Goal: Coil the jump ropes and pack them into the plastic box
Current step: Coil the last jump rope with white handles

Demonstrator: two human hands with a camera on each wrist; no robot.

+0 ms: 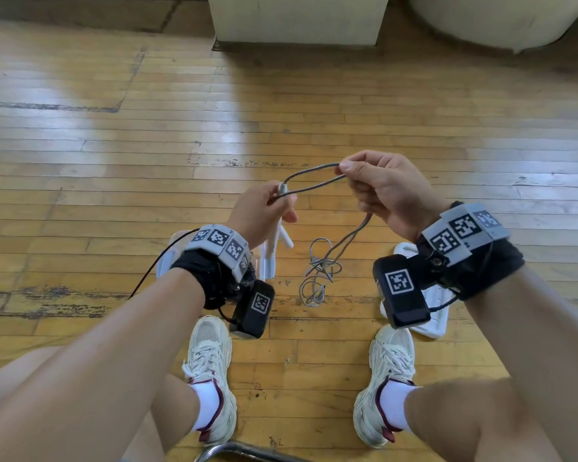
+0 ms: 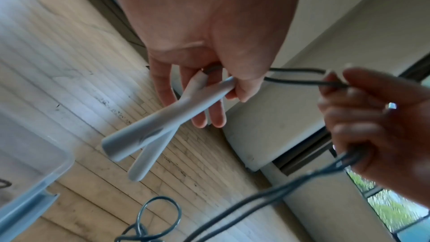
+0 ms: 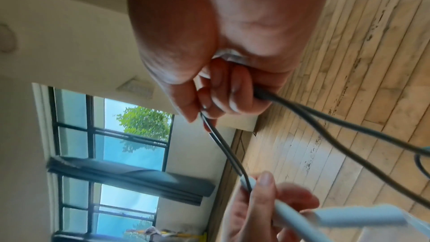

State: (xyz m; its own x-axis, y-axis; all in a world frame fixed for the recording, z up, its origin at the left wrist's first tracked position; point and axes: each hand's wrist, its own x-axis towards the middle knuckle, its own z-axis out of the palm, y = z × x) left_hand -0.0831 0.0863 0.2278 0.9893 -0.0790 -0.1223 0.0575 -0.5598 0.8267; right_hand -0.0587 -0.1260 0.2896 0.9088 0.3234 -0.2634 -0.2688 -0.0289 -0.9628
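My left hand holds the two white handles of a jump rope together near their rope ends; the handles hang down and cross. Two strands of the grey rope run from them to my right hand, which pinches them between thumb and fingers. The strands pass through that fist and drop to a loose tangle of rope on the floor between the hands. The clear plastic box stands on the floor under my left wrist, mostly hidden in the head view.
A white lid lies on the wooden floor under my right wrist. My two feet in white sneakers are planted near the bottom. A cream pillar base stands at the far side. A metal chair tube shows at the bottom edge.
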